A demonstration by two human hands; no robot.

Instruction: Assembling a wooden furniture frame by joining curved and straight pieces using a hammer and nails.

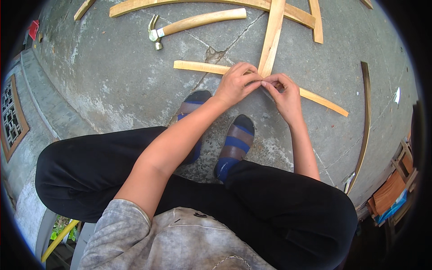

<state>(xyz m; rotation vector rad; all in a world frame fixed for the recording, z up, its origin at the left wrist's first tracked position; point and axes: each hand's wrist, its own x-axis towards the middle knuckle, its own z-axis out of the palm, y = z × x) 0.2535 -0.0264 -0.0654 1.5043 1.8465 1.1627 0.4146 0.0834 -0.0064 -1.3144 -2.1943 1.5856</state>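
Observation:
My left hand [237,83] and my right hand [284,93] meet over the joint of two wooden pieces, fingertips pinched together. Whatever lies between the fingertips is too small or hidden to make out. Beneath them, a thin wooden slat [325,102] runs crosswise, its middle covered by my hands. A wider wooden strip [272,42] comes down from the top and ends at that slat, right by my fingers. Beyond my left hand, a claw hammer [202,21] with a wooden handle rests on the concrete, its metal head to the left.
Across the top lies a long wooden strip [180,3], crossed by the wider strip, with a short wooden piece [316,22] at its right end. A long dark strip [365,117] lies at right. Scrap wood [390,198] is piled at lower right. A concrete ledge [42,96] borders the left.

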